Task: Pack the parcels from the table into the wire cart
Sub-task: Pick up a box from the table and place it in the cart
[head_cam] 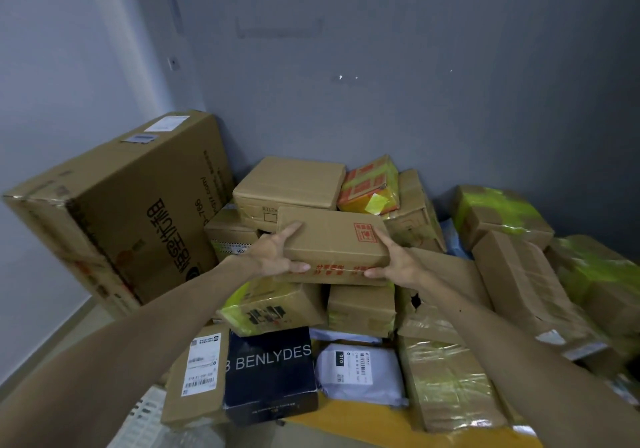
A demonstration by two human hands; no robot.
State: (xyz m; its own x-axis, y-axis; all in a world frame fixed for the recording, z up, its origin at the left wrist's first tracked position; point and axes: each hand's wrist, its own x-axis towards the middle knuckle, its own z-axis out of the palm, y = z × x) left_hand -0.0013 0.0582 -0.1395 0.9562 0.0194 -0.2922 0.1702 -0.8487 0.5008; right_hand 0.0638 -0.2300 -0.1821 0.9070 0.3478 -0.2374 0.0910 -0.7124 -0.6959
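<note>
Gripped: brown box (332, 243) between left hand (273, 255) and right hand (398, 264); thumbs on near face, index fingers (292, 230) along top. Remaining fingers hidden behind box ends.

This is looking like a parcel storeroom. Taped brown parcels (289, 184) with stickers are lying heaped in a corner against a bare grey wall (381, 84), beside one big box (131, 212).
</note>
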